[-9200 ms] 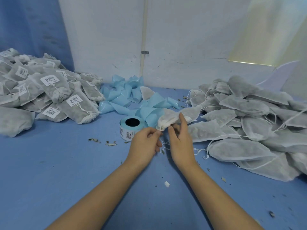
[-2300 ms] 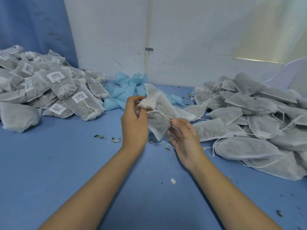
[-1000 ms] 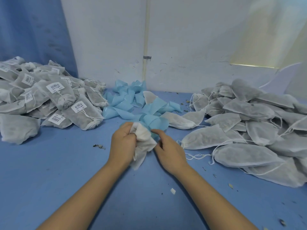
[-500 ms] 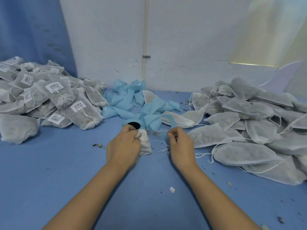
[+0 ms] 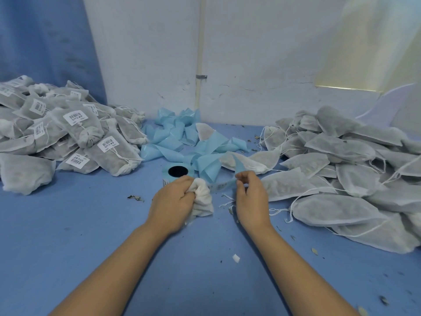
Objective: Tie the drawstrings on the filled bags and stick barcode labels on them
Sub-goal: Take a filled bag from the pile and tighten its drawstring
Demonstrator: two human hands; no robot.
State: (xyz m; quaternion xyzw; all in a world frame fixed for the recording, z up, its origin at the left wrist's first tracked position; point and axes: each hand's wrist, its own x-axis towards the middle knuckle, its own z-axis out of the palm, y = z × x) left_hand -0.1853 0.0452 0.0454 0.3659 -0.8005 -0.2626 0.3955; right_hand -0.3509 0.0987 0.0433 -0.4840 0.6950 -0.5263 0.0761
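1. Left hand (image 5: 174,202) is curled tight round a bag (image 5: 203,197), gripping it by the bunched neck just above the table (image 5: 68,247). Can't tell if the knot's actually done, since the fist hides it.
2. Right hand (image 5: 250,198) pinches the blue strip (image 5: 222,184) coming off the roll (image 5: 177,171) between thumb and fingertips, other fingers loosely curled. Looks like it's peeling a label, though I can't make out a free one.
3. How far along? The left pile (image 5: 68,137) is tied, barcoded bags — a decent heap. The right pile (image 5: 341,169) looks at least as big, with no labels on any I can see and strings (image 5: 276,210) trailing loose. I'd guess roughly halfway, maybe less.
4. The bag in hand shows no sticker, so sticking one on is probably the current step.
5. Other stuff: a mess of blue scraps (image 5: 182,137) runs from behind the roll back to the wall, with a couple of bags lying in it. Dried leaf crumbs (image 5: 135,197) are scattered about.
6. In the way: those loose strings lie right beside the right hand and could snag — and the scraps crowd the roll.
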